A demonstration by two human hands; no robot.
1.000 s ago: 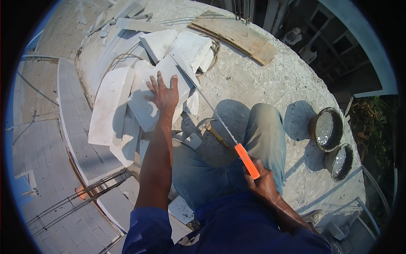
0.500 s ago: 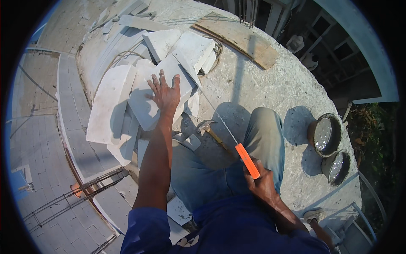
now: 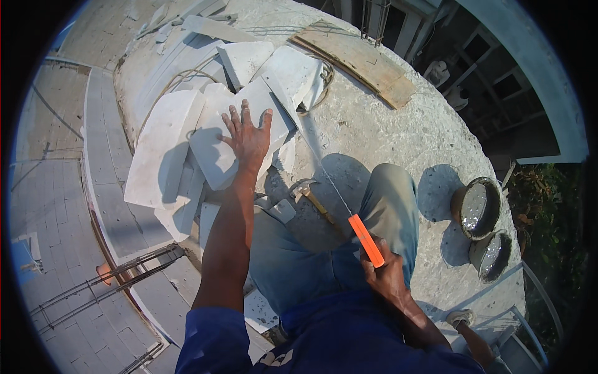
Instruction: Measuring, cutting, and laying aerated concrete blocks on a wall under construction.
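Note:
My left hand [image 3: 248, 140] lies with fingers spread on a white block [image 3: 212, 149] in a pile of cut pale blocks and slabs [image 3: 163, 143]. My right hand [image 3: 380, 268] grips the orange handle [image 3: 365, 240] of a handsaw over my lap. Its narrow serrated blade [image 3: 330, 177] runs up to the right edge of the pile, where its far part meets the blocks. A claw hammer [image 3: 317, 202] with a yellowish handle lies on the concrete between my knees, near small white offcuts [image 3: 280, 210].
Two buckets [image 3: 476, 209] stand right of my knee. A board [image 3: 352, 62] lies beyond the pile. Rebar [image 3: 93, 287] extends at lower left. Past the slab's curved edge [image 3: 470, 137], two people [image 3: 436, 73] are below. Another person's shoe [image 3: 460, 318] and bare leg show at lower right.
The view has shifted slightly, so the buckets and board sit lower. Another person's shoe and leg have come further into view at lower right. My hands keep their hold and position.

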